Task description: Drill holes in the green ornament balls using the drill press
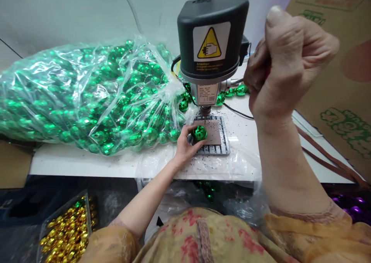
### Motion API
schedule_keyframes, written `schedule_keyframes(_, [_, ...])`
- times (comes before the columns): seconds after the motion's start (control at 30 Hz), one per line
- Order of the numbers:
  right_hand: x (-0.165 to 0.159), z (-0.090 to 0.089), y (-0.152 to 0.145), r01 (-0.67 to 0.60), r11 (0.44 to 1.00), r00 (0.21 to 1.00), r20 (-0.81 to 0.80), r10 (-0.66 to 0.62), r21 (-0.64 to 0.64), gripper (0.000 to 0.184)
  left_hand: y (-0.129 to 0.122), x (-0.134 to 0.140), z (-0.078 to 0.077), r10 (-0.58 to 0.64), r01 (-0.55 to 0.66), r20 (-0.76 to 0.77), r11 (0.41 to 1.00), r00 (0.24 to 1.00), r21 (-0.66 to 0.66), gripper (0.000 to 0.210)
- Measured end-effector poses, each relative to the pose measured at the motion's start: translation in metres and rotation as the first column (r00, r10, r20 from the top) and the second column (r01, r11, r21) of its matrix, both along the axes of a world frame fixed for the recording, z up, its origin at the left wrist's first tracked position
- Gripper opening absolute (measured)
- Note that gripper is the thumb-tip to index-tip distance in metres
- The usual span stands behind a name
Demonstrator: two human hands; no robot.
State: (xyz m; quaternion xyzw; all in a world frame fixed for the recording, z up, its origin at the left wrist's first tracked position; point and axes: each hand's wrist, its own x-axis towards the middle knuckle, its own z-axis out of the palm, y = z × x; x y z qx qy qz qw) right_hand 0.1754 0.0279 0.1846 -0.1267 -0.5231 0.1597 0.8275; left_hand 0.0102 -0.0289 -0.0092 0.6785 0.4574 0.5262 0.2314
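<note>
Pinching a shiny green ball (200, 133) between thumb and fingers, my left hand (184, 143) is parted only as far as the ball's width. From my remote view, the ball sits over a brown board (214, 133) on the slotted metal base (224, 151), just below the black drill (214, 19); I cannot tell whether the drill's tip touches it. My right hand (279, 58) is raised on the right, beside the drill, its fingers curled into a fist; I cannot tell what, if anything, it has hold of.

On the left, a big clear bag (87, 100) full of green balls lies across the white table (87, 164), its gathered neck near the drill. More green balls (241, 90) lie on the far side. A printed carton (333, 66) stands on the right. At the near left, below the table, a clear tray (87, 211) holds gold balls (66, 232).
</note>
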Motion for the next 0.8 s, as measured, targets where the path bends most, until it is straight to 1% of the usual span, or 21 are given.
schedule_keyframes(0.03, [0.000,0.000,-0.001,-0.004,1.000,1.000,0.005,0.005,-0.006,0.046,-0.010,0.000,0.003,-0.024,0.025,-0.036,0.999,0.999,0.046,0.048])
schedule_keyframes(0.07, [0.001,-0.001,-0.002,-0.012,1.000,1.000,0.011,0.012,-0.010,0.045,-0.021,0.000,0.006,-0.079,0.086,-0.079,0.992,0.994,0.091,0.047])
schedule_keyframes(0.1, [0.001,-0.001,-0.002,-0.019,1.000,1.000,0.015,0.020,-0.014,0.045,-0.034,0.000,0.009,-0.161,0.178,-0.132,0.976,0.978,0.123,0.046])
schedule_keyframes(0.13, [0.001,-0.001,-0.003,-0.024,0.999,0.999,0.023,0.025,-0.021,0.044,-0.048,0.000,0.010,-0.260,0.291,-0.204,0.947,0.944,0.137,0.044])
schedule_keyframes(0.17, [0.000,-0.001,-0.002,-0.029,0.999,0.999,0.026,0.029,-0.020,0.044,-0.063,0.001,0.010,-0.355,0.406,-0.296,0.904,0.887,0.133,0.042])
schedule_keyframes(0.2, [0.000,-0.001,-0.002,-0.033,0.999,0.999,0.022,0.033,-0.011,0.044,-0.077,0.001,0.009,-0.421,0.503,-0.410,0.857,0.809,0.112,0.040])
schedule_keyframes(0.23, [0.000,-0.001,-0.001,-0.036,0.999,0.999,0.014,0.036,0.006,0.044,-0.090,0.002,0.006,-0.450,0.572,-0.535,0.816,0.715,0.078,0.037])
schedule_keyframes(0.27, [0.000,-0.001,-0.001,-0.038,0.999,0.999,0.007,0.038,0.019,0.044,-0.101,0.002,0.003,-0.447,0.617,-0.655,0.786,0.610,0.038,0.035])
schedule_keyframes(0.3, [0.000,-0.001,0.000,-0.038,0.999,0.999,0.003,0.038,0.024,0.044,-0.110,0.001,-0.001,-0.421,0.638,-0.750,0.770,0.511,0.002,0.035])
schedule_keyframes(0.33, [0.000,-0.001,0.001,-0.035,0.999,0.999,-0.004,0.035,0.032,0.045,-0.116,0.001,-0.004,-0.393,0.647,-0.807,0.762,0.441,-0.017,0.038])
schedule_keyframes(0.37, [0.000,-0.002,0.002,-0.032,0.999,0.999,-0.011,0.033,0.040,0.045,-0.118,-0.001,-0.006,-0.367,0.651,-0.827,0.759,0.426,-0.002,0.040])
schedule_keyframes(0.4, [0.000,-0.003,0.003,-0.035,0.998,0.999,-0.012,0.036,0.047,0.045,-0.116,-0.002,-0.006,-0.342,0.650,-0.818,0.759,0.463,0.050,0.041])
schedule_keyframes(0.43, [0.001,-0.003,0.004,-0.039,0.998,0.999,-0.014,0.040,0.052,0.045,-0.110,-0.004,-0.004,-0.305,0.629,-0.788,0.767,0.534,0.129,0.041])
schedule_keyframes(0.47, [0.001,-0.004,0.005,-0.042,0.997,0.999,-0.016,0.043,0.057,0.044,-0.099,-0.006,-0.001,-0.252,0.579,-0.742,0.786,0.621,0.217,0.039])
schedule_keyframes(0.5, [0.001,-0.005,0.006,-0.045,0.997,0.999,-0.017,0.046,0.062,0.044,-0.084,-0.009,0.005,-0.185,0.504,-0.694,0.814,0.696,0.289,0.034])
schedule_keyframes(0.53, [0.002,-0.006,0.006,-0.047,0.997,0.999,-0.018,0.049,0.063,0.043,-0.064,-0.012,0.011,-0.107,0.415,-0.659,0.847,0.744,0.331,0.031])
schedule_keyframes(0.57, [0.002,-0.006,0.007,-0.048,0.997,0.999,-0.021,0.049,0.059,0.043,-0.041,-0.015,0.017,-0.037,0.324,-0.643,0.885,0.765,0.334,0.032])
schedule_keyframes(0.6, [0.002,-0.007,0.007,-0.046,0.997,0.999,-0.026,0.047,0.055,0.043,-0.015,-0.019,0.023,0.006,0.245,-0.632,0.919,0.775,0.309,0.031])
schedule_keyframes(0.67, [0.003,-0.007,0.007,-0.042,0.998,0.999,-0.033,0.044,0.051,0.044,0.040,-0.026,0.032,0.058,0.104,-0.640,0.972,0.766,0.213,0.034])
schedule_keyframes(0.73, [0.003,-0.008,0.007,-0.038,0.998,0.999,-0.030,0.040,0.046,0.044,0.092,-0.032,0.034,0.091,-0.032,-0.675,0.995,0.732,0.099,0.039])
schedule_keyframes(0.8, [0.003,-0.008,0.006,-0.032,0.999,0.999,-0.019,0.032,0.030,0.044,0.132,-0.036,0.031,0.095,-0.096,-0.665,0.995,0.741,0.035,0.037])
